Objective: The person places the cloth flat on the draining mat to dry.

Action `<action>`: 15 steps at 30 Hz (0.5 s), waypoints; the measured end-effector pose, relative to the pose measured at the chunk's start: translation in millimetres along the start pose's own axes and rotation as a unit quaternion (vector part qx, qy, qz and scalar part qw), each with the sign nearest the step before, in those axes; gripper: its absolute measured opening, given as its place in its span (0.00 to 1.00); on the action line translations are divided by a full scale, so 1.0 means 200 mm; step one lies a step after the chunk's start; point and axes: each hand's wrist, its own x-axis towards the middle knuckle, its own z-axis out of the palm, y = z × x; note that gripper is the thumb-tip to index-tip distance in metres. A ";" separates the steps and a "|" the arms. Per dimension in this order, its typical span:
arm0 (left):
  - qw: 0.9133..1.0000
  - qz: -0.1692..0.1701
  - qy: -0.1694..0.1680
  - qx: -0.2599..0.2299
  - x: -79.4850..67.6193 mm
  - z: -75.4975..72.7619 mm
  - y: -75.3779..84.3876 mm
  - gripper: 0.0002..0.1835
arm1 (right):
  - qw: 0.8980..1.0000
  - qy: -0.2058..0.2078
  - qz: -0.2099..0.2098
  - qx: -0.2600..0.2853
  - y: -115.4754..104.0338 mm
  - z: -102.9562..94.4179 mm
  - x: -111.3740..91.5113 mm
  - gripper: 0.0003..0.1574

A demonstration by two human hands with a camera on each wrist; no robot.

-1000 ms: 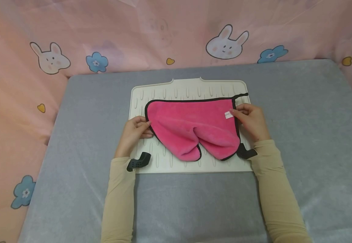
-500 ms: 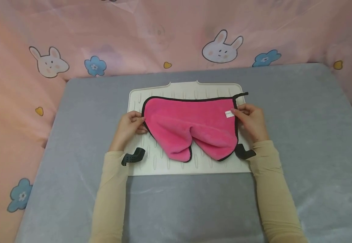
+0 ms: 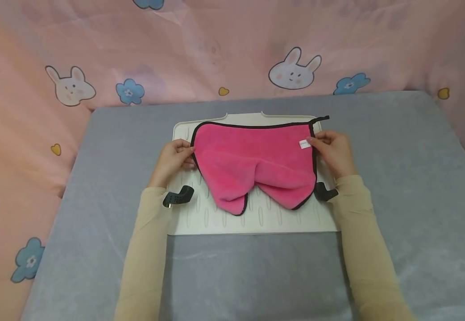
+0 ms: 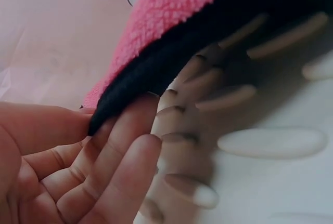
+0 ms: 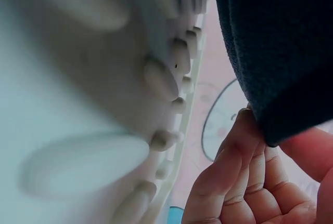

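Observation:
A pink plush cloth (image 3: 256, 147) with black edging spans between my two hands over a white ridged board (image 3: 216, 223). My left hand (image 3: 173, 159) pinches its left edge between thumb and fingers. On the other side my right hand (image 3: 334, 151) pinches the right edge beside a small white label (image 3: 305, 144). A black loop (image 3: 319, 119) sticks out at the cloth's upper right corner. The lower part of the cloth sags in folds. In the left wrist view the cloth's black edge (image 4: 140, 68) sits between thumb and fingers, raised over the board's ridges (image 4: 270, 142). The cloth's dark underside (image 5: 281, 42) shows in the right wrist view.
The board lies on a table covered in grey cloth (image 3: 256, 276). Behind and to the left hangs a pink curtain (image 3: 200, 49) printed with rabbits, flowers and hearts. Black wrist mounts (image 3: 178, 196) sit at both cuffs.
Both hands keep their pinch on the cloth. The left hand has drawn outward, widening the cloth, and its upper edge now stands higher over the board. The head view has shifted slightly.

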 end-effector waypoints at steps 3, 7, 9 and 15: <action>1.000 -0.004 0.002 -0.004 0.02 0.00 0.00 0.10 | 1.000 -0.004 0.002 -0.009 0.00 0.00 0.03 0.21; 1.000 -0.008 0.009 -0.016 0.05 0.00 0.00 0.09 | 1.000 -0.007 -0.003 -0.012 -0.02 0.00 0.07 0.21; 0.999 -0.011 0.016 -0.026 0.05 0.00 -0.01 0.08 | 1.000 -0.005 -0.005 -0.015 -0.03 0.01 0.09 0.20; 0.999 -0.015 0.033 -0.040 0.07 0.01 -0.02 0.07 | 0.999 -0.016 -0.014 -0.025 -0.04 0.03 0.13 0.20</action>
